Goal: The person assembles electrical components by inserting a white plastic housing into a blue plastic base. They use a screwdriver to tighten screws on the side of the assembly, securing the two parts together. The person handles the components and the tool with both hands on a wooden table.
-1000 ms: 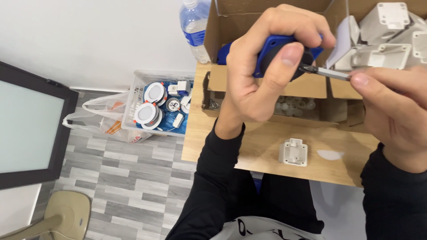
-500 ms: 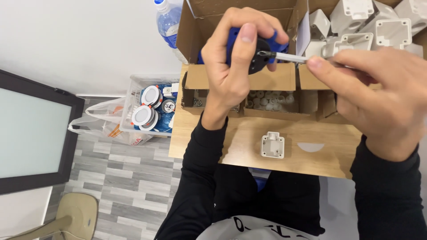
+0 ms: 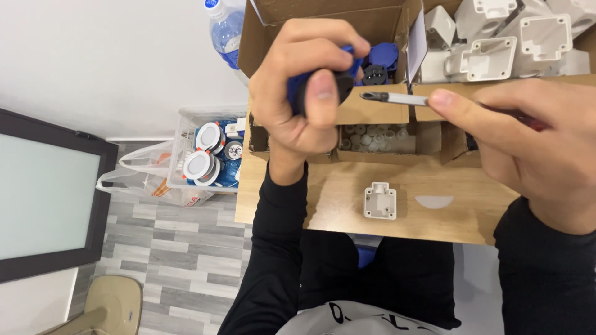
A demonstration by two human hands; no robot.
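Note:
My left hand [image 3: 298, 93] is closed around a small blue and black plastic part [image 3: 343, 80], raised above the table with the thumb over its front. In my right hand [image 3: 528, 142] is a screwdriver [image 3: 397, 98] with a silver shaft and a red handle. The forefinger lies along the shaft. Its tip points left and ends just beside the blue part. Whether tip and part touch is unclear. Below the hands, a white plastic housing [image 3: 380, 200] lies on the wooden table [image 3: 335, 214].
Open cardboard boxes at the table's far edge hold blue parts [image 3: 382, 59], white housings [image 3: 496, 43] and small white cylinders [image 3: 375, 138]. A water bottle [image 3: 222, 31] stands behind. On the floor at left are a clear bin of round lamps [image 3: 208, 155], a plastic bag [image 3: 146, 180] and a chair [image 3: 108, 304].
The view has shifted and the hands now sit lower in it. The screwdriver shaft has drawn a little to the right, away from the blue part. Both grips are unchanged.

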